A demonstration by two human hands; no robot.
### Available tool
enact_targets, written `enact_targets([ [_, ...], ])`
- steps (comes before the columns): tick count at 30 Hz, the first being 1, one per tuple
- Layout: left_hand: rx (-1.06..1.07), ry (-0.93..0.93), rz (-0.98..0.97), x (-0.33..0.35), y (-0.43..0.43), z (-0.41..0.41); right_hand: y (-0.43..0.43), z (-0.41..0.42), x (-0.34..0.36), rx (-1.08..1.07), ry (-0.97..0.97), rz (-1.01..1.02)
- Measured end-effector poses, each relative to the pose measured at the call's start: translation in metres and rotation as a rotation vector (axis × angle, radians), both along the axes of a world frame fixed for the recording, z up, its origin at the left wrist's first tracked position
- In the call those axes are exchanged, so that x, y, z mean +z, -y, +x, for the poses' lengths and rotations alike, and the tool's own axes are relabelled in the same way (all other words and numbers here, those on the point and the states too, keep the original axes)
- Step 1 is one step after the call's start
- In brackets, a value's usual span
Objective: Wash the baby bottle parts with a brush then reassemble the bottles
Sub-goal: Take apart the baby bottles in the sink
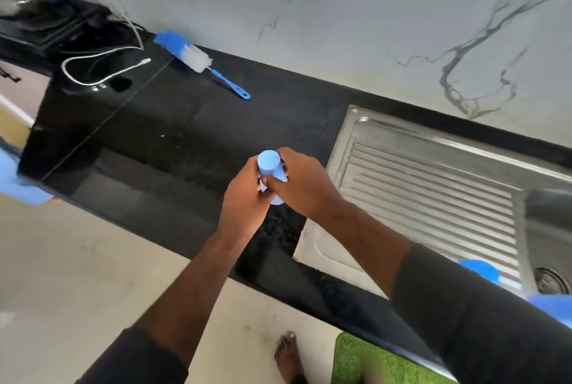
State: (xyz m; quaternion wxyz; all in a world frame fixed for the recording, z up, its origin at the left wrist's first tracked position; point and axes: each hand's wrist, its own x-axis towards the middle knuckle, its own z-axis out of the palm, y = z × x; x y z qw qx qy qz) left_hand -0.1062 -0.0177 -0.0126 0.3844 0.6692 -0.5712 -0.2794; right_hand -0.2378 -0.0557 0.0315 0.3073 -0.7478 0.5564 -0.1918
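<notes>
Both hands hold a light blue baby bottle point(270, 167) above the front of the black countertop point(173, 136). My left hand point(244, 198) grips its lower part from the left. My right hand point(301, 181) wraps round it from the right, so most of the body is hidden and only the blue top and a bit of the bottom show. A bottle brush point(201, 61) with white and blue bristles and a blue handle lies on the counter at the back, apart from both hands.
A steel sink drainboard point(433, 185) lies to the right, its basin and drain point(551, 281) at the far right. A white cable point(102, 74) and a black appliance point(62, 24) sit at the back left. Blurred blue shapes show at the left and right edges. A green mat point(365, 362) lies below.
</notes>
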Motion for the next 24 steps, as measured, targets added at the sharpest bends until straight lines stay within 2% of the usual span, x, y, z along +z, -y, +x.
enact_targets([
  [3, -0.16, 0.003, 0.052, -0.007, -0.013, -0.044, -0.029, -0.06, 0.005, -0.064, -0.049, 0.021],
  [6, -0.392, 0.086, -0.005, -0.016, -0.029, -0.098, -0.064, -0.125, 0.011, -0.12, -0.122, 0.067],
  [9, -0.522, 0.118, -0.028, -0.023, -0.042, -0.137, -0.096, -0.168, 0.01, -0.223, -0.135, 0.116],
  [14, -0.592, 0.125, -0.034, -0.027, -0.05, -0.166, -0.123, -0.192, 0.002, -0.36, -0.065, 0.085],
  [17, -0.627, 0.043, 0.007, -0.023, -0.056, -0.175, -0.132, -0.2, 0.003, -0.419, 0.046, 0.079],
  [21, -0.586, -0.029, -0.01, -0.015, -0.062, -0.189, -0.137, -0.214, 0.018, -0.471, 0.183, 0.063],
  [24, -0.597, 0.0, -0.058, 0.0, -0.059, -0.206, -0.137, -0.232, 0.031, -0.481, 0.242, 0.056],
])
